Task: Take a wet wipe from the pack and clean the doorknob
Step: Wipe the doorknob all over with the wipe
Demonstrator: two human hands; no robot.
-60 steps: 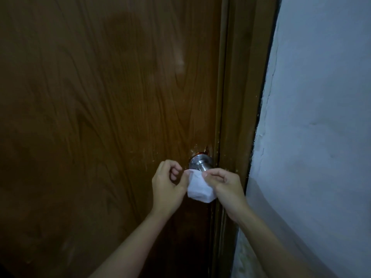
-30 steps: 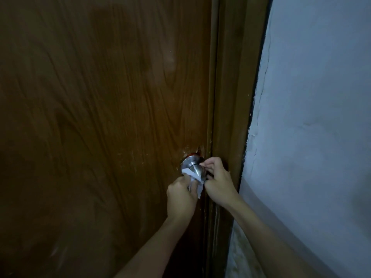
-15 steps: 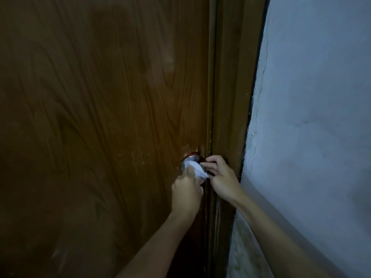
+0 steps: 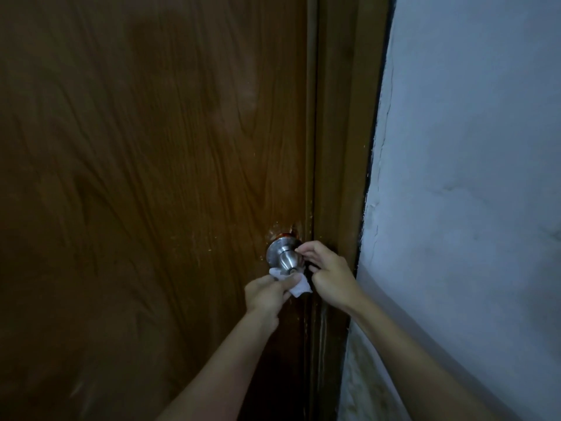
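A round steel doorknob (image 4: 287, 257) sticks out of the brown wooden door (image 4: 151, 177) near its right edge. My left hand (image 4: 267, 294) is just below the knob, pinching a crumpled white wet wipe (image 4: 296, 285) that presses against the knob's underside. My right hand (image 4: 329, 273) is at the knob's right side, fingertips curled and touching the knob near its neck. Whether it also grips the wipe I cannot tell. The wipe pack is not in view.
The brown door frame (image 4: 343, 147) runs vertically just right of the knob. A pale blue-white plastered wall (image 4: 470, 177) fills the right side. The scene is dim.
The wipe has slid from the top front of the knob down to its underside, leaving the steel knob uncovered. My left hand dropped slightly; my right hand stays at the knob's right.
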